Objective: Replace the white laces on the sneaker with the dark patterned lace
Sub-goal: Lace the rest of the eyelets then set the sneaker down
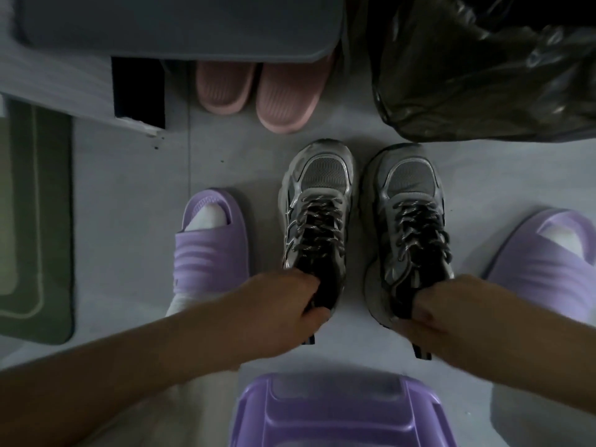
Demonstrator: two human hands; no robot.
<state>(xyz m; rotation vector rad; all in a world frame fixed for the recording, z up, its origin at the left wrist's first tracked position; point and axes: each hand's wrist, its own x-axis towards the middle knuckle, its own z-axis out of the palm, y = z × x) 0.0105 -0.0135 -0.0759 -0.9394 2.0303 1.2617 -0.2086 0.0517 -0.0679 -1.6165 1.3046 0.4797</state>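
Two grey and silver sneakers stand side by side on the pale floor, toes pointing away from me. Both the left sneaker (pixel 317 201) and the right sneaker (pixel 408 204) carry a dark patterned lace (pixel 317 225) threaded through the eyelets. My left hand (pixel 283 306) grips the heel collar of the left sneaker, fingers curled into its opening. The heel collar of the right sneaker is held the same way by my right hand (pixel 442 312). No white laces are in view.
My feet in purple slippers (pixel 211 250) flank the sneakers. A purple plastic stool (pixel 338 411) is below me. Pink slippers (pixel 258 91) sit under a grey cabinet (pixel 177 24). A black plastic bag (pixel 483 66) fills the upper right, a green mat (pixel 32 221) the left.
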